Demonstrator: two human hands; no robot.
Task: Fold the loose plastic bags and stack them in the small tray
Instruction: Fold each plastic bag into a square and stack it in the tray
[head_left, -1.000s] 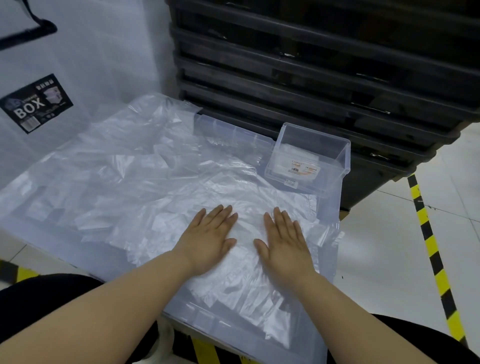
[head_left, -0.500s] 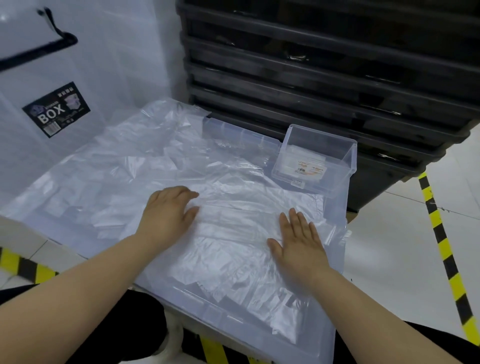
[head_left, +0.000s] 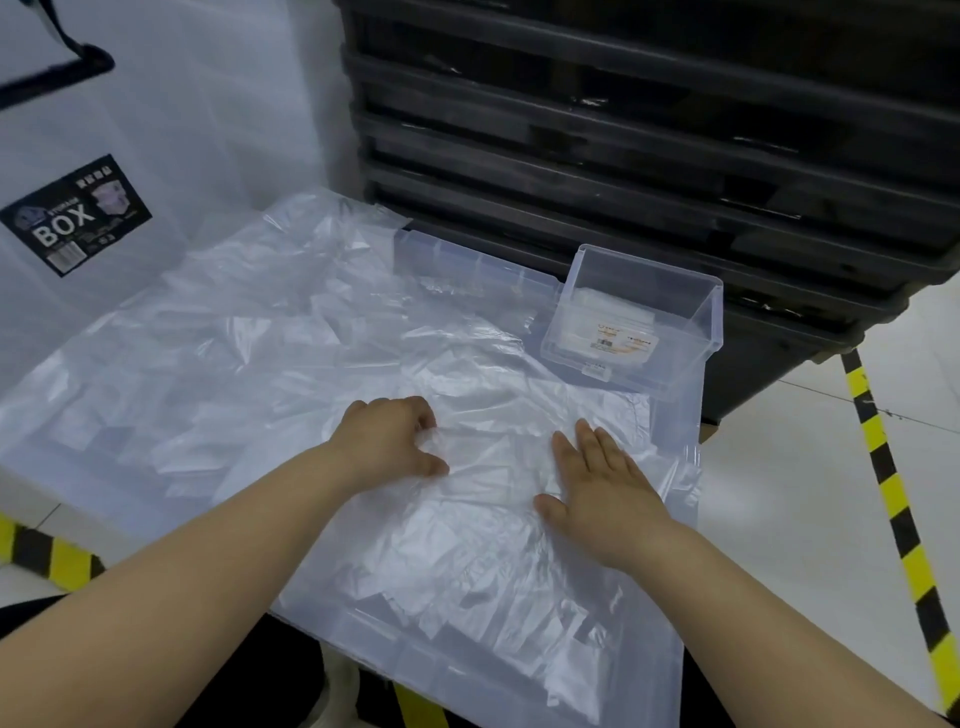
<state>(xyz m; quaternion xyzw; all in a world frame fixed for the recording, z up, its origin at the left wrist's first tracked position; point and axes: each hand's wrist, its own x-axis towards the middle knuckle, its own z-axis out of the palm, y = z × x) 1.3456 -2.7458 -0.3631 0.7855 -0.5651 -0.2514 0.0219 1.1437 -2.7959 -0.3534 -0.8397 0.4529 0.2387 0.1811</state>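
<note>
A heap of loose clear plastic bags (head_left: 270, 364) covers a translucent storage-box lid (head_left: 670, 670). One bag (head_left: 493, 452) lies spread on top, between my hands. My left hand (head_left: 387, 441) has its fingers curled and pinches the left edge of that bag. My right hand (head_left: 605, 486) lies flat with straight fingers and presses the bag's right side down. The small clear tray (head_left: 698, 332) stands at the lid's far right corner, beyond my right hand, with folded bags lying flat inside it.
A stack of black crates (head_left: 649, 156) rises right behind the tray. A big white storage box with a "BOX" label (head_left: 72, 215) stands at the left. Yellow-black floor tape (head_left: 893, 499) runs along the right, over pale floor.
My left hand went left to the bag's edge, curled its fingers and pinched the plastic, then drew back toward the middle. My right hand stayed flat on the bag.
</note>
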